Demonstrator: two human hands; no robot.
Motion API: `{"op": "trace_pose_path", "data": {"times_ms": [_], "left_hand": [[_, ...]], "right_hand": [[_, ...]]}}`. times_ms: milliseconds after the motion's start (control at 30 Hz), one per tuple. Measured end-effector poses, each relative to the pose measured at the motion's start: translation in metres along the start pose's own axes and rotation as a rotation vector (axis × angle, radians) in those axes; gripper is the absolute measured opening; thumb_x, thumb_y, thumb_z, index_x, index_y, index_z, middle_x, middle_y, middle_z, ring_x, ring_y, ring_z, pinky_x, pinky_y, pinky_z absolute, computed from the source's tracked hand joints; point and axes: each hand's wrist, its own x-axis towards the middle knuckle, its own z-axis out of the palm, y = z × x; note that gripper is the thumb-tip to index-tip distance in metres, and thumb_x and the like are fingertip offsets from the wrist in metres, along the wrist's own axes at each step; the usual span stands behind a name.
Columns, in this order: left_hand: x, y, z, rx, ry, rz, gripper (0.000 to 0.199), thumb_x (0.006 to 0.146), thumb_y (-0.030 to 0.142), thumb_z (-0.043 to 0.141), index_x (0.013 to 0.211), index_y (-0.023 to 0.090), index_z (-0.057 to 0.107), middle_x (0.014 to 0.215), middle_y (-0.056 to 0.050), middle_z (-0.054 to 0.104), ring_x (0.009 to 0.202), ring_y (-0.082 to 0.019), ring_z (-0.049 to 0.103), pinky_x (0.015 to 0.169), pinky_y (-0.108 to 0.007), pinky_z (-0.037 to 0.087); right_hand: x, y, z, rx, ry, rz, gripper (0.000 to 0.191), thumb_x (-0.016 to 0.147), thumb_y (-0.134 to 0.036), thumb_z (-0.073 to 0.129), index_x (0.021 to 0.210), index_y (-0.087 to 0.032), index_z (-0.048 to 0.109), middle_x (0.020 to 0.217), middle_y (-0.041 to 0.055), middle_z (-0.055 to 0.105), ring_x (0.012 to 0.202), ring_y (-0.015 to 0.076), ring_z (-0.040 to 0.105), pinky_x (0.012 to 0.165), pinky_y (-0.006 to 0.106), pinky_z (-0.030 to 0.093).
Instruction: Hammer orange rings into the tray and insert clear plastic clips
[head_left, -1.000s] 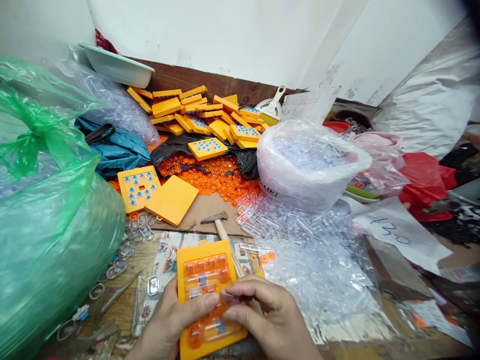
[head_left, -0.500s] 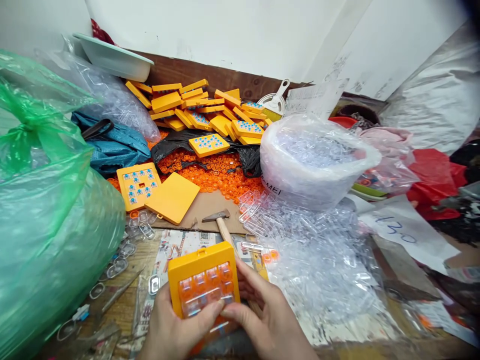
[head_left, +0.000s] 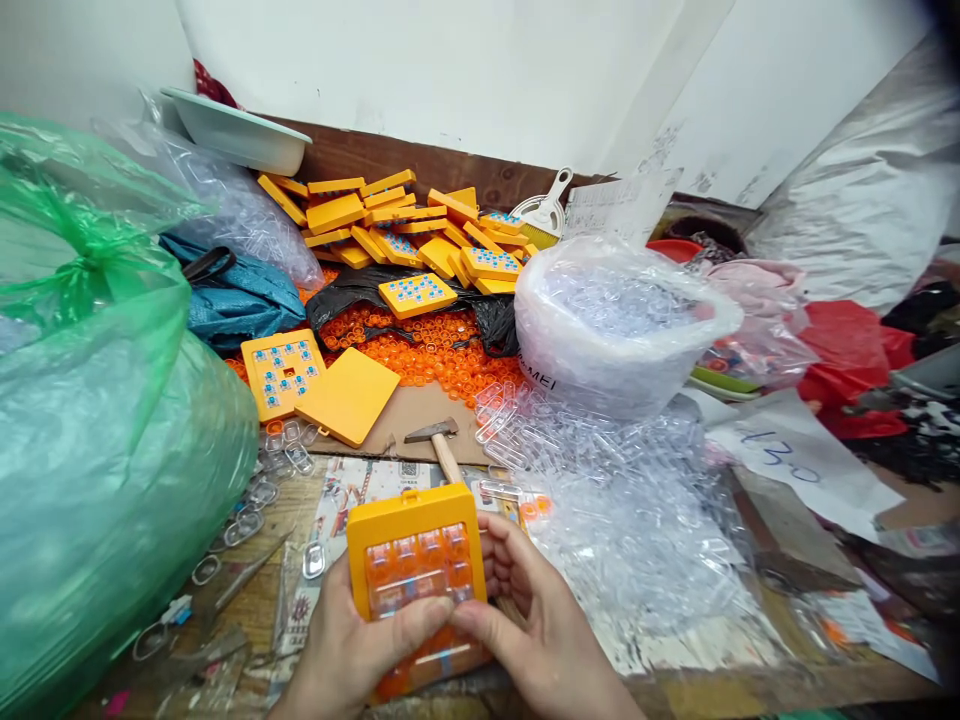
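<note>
worktop (head_left: pixel 285 505), near edge: left hand (head_left: pixel 345 640) and right hand (head_left: pixel 536 620) clasp yellow case (head_left: pixel 420 565). thumbs (head_left: pixel 418 622) meet on its face, apparently for firm pressure.

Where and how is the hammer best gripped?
Probably by its wooden handle, wrapped around, coming from the person's side: it slants nearward from the metal head. The yellow case blocks the lower part from view, so shift that first.

The left grip (head_left: pixel 352 635) is a bare hand with a broad, rounded thumb (head_left: pixel 424 617), mostly hidden beyond that. The right grip (head_left: pixel 536 620), equally bare, has slender fingers (head_left: pixel 517 545). Both show uncovered wrists (head_left: pixel 589 690) at the lower edge.
</note>
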Motion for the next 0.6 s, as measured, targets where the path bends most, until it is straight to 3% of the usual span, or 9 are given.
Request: {"op": "trace_pose_path", "data": {"times_ms": [133, 200, 267, 400, 533, 600], "left_hand": [[-0.009, 0.006, 0.004, -0.167, -0.053, -0.04, 0.048, 0.06, 0.039, 0.083, 0.098, 0.012, 0.07, 0.093, -0.013, 0.076, 0.087, -0.033, 0.07, 0.081, -0.043, 0.056], [-0.015, 0.009, 0.006, -0.19, -0.042, -0.079, 0.045, 0.062, 0.039, 0.082, 0.096, 0.012, 0.071, 0.094, -0.013, 0.075, 0.087, -0.033, 0.07, 0.08, -0.042, 0.056], [-0.021, 0.012, 0.007, -0.186, -0.024, -0.12, 0.046, 0.062, 0.038, 0.083, 0.097, 0.012, 0.07, 0.095, -0.013, 0.075, 0.088, -0.033, 0.07, 0.082, -0.042, 0.055], [-0.031, 0.016, 0.007, -0.149, -0.002, -0.139, 0.05, 0.061, 0.039, 0.083, 0.1, 0.012, 0.068, 0.095, -0.014, 0.075, 0.087, -0.032, 0.07, 0.082, -0.042, 0.055], [-0.037, 0.017, 0.008, -0.08, 0.048, -0.144, 0.05, 0.06, 0.04, 0.083, 0.099, 0.013, 0.066, 0.093, -0.014, 0.075, 0.084, -0.03, 0.07, 0.079, -0.039, 0.055], [-0.039, 0.018, 0.009, -0.089, 0.066, -0.174, 0.053, 0.059, 0.039, 0.084, 0.101, 0.013, 0.066, 0.094, -0.014, 0.075, 0.084, -0.032, 0.07, 0.078, -0.041, 0.055]], "right_hand": [[-0.012, 0.003, 0.001, 0.127, 0.076, -0.025, 0.058, 0.073, -0.05, 0.074, 0.122, -0.031, 0.05, 0.108, 0.0019, 0.064, 0.09, 0.0151, 0.062, 0.08, 0.027, 0.05], [-0.015, 0.003, 0.0, 0.097, 0.173, -0.13, 0.053, 0.08, -0.048, 0.068, 0.127, -0.036, 0.047, 0.114, 0.0011, 0.06, 0.09, 0.0133, 0.061, 0.079, 0.025, 0.05], [-0.015, 0.0, -0.006, -0.058, 0.232, -0.306, 0.04, 0.089, -0.035, 0.06, 0.127, -0.04, 0.047, 0.122, 0.0015, 0.054, 0.091, 0.0124, 0.059, 0.079, 0.024, 0.051], [-0.012, -0.019, -0.02, -0.528, 0.131, -0.578, 0.041, 0.091, -0.008, 0.047, 0.118, -0.037, 0.057, 0.129, 0.0026, 0.044, 0.099, 0.0119, 0.057, 0.087, 0.026, 0.05], [-0.013, -0.029, -0.022, -0.664, 0.081, -0.572, 0.02, 0.088, -0.008, 0.053, 0.093, -0.026, 0.061, 0.123, 0.0045, 0.048, 0.092, 0.0126, 0.06, 0.085, 0.027, 0.051], [-0.015, -0.027, -0.02, -0.684, 0.067, -0.533, 0.015, 0.089, -0.011, 0.052, 0.087, -0.025, 0.057, 0.115, 0.0046, 0.053, 0.099, 0.015, 0.06, 0.087, 0.028, 0.05]]}}
